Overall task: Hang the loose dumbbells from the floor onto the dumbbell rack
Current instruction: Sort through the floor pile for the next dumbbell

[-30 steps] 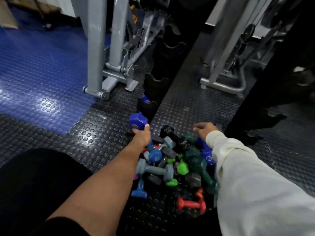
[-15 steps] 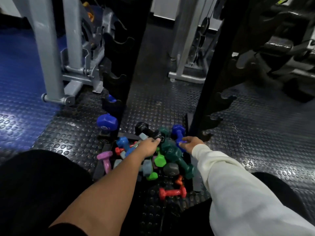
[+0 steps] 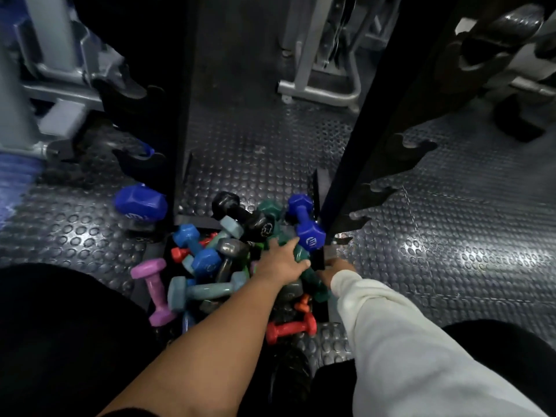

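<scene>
Dumbbell pile (image 3: 234, 266) on the studded floor (image 3: 451, 251), between the rack's two uprights: left upright (image 3: 177, 115), right upright (image 3: 355, 176). One dumbbell (image 3: 140, 203) sits outside the left upright, low, at its foot. Another dumbbell (image 3: 155, 291) lies at the pile's left edge. Left hand (image 3: 281, 263) on top of the pile, right hand (image 3: 340, 267) just right of it, near the right upright's base. Machine frame (image 3: 319, 88) behind.

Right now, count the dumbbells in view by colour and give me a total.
Dark blue dumbbells: 2
Mid blue dumbbells: 1
Pale blue-grey dumbbells: 2
Black dumbbells: 1
Dark grey dumbbells: 2
Dark green dumbbells: 2
Red dumbbells: 2
Orange dumbbells: 1
Purple dumbbells: 1
Total: 14 plainly showing; more may lie buried.
</scene>
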Available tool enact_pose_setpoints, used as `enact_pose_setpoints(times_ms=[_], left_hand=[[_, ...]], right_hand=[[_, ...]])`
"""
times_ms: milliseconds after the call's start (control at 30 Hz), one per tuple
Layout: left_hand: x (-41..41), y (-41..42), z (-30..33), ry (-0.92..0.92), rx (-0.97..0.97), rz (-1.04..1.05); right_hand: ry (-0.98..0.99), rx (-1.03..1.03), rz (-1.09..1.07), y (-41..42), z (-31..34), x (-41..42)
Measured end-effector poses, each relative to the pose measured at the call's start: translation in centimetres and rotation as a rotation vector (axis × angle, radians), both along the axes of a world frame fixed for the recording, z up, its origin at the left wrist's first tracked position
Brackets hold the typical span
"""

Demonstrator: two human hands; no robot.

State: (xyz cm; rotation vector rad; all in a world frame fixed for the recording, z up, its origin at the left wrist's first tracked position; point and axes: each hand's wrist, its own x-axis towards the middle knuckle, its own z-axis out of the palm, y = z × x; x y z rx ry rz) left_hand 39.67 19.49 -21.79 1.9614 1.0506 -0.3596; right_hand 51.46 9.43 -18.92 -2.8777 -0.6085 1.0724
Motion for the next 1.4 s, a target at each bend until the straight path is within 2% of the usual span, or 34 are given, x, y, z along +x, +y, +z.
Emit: enact_pose_setpoints(times_ms=[133,300,467,667,800,967,1067,1233,1400], left_hand=[[1.0,-0.7,-0.1,0.12,0.213,-0.099],[1.3,-1.2,-0.3,0.152,0.374,-0.156],[1.6,-0.9,-0.1,0.157,0.318,-0.112],[0.5,-1.1,-0.8,0.045,0.247,-0.032],[-0.1,-0.2,-0.7,-0.023,0.172,0.064],[-2.4,0.5,2.1,-0.08,0.179,0.173],[-4.6,1.7,4.8,-0.126,0.207,0.239],[-8.5,4.0,9.2,-0.183,0.211,0.375],[-12.5,4.6,13.1,-0.238,0.248,0.432]], right_hand=[[0.002,-0.063,-0.138,-2.2,-3.3,0.0],[0.078,-0.025,-0.322,-2.1,-5.4,-0.9],[0.112,0.081,-0.487,-1.5,-6.6,-1.1],[-0.021,0.104,-0.515,-2.2,-5.7,-1.1],[0.021,0.103,-0.514,-2.7,-4.1,-0.8],[0.023,0.269,-0.526,-1.8,-0.3,-2.1],[0.015,0.48,-0.558,-1.1,1.5,-3.7],[0.159,0.798,-0.525,1.2,6.0,-6.9],[0.292,0.863,-0.501,3.4,7.6,-8.1]])
